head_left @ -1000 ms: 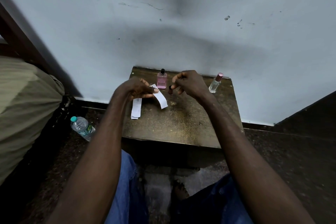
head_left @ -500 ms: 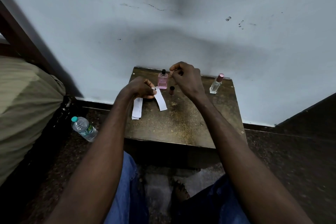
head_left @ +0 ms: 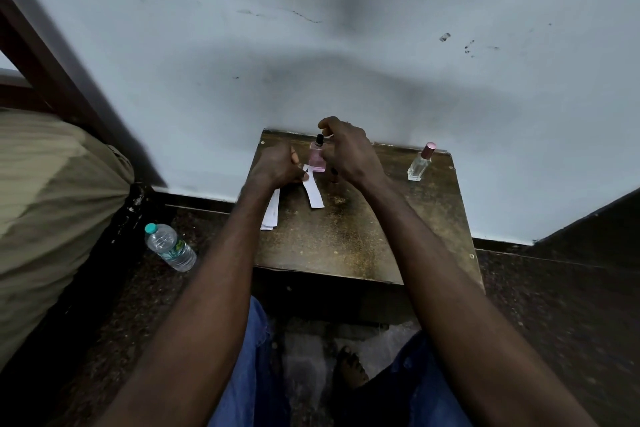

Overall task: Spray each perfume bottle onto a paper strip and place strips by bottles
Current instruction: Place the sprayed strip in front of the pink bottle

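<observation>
- Since half a second ago the right hand (head_left: 349, 156) has dropped onto the pink bottle (head_left: 317, 165) at the back of the table (head_left: 363, 236). Its fingers curl round the bottle, forefinger above the nozzle.
- Head view: the left hand (head_left: 277, 166) pinches the paper strip (head_left: 313, 192) just beside the bottle.
- Turn the nozzle toward the strip, then press briefly.

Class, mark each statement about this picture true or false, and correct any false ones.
1. The left hand pinches a white paper strip. True.
2. The pink perfume bottle lies on its side. False: it stands upright on the table.
3. The clear bottle has a pink cap. True.
4. The water bottle stands on the table. False: it lies on the floor, left of the table.
</observation>
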